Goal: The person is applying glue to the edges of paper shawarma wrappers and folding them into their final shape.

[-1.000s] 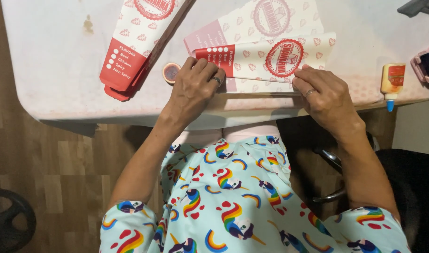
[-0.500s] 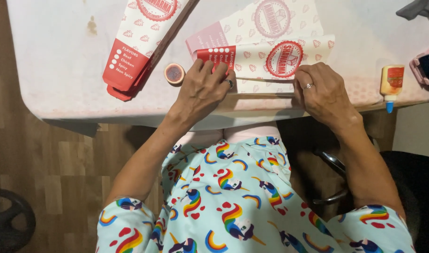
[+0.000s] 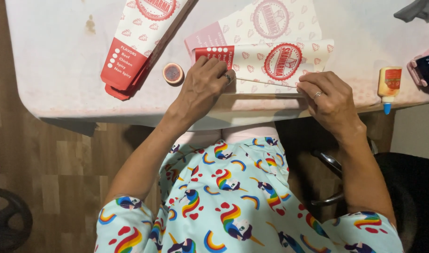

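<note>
Paper sleeve (image 3: 270, 65) on table (image 3: 55, 75), small lid (image 3: 173, 73) left, glue bottle (image 3: 388, 86) right.

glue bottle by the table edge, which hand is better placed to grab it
Probably the right hand. It rests on the folded paper sheet on the side nearest the glue bottle; the left hand presses the sheet's far end, beside the small round cap.

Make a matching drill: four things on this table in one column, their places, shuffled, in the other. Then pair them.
Things
1. glue bottle
2. small round cap
3. folded paper sleeve
4. printed paper sheet

Places
A. under the fingers of the left hand and right hand
B. at the table's right edge, nozzle pointing down
C. just left of the left hand
D. far left, lying diagonally

Pairs: 1-B, 2-C, 3-D, 4-A
</note>
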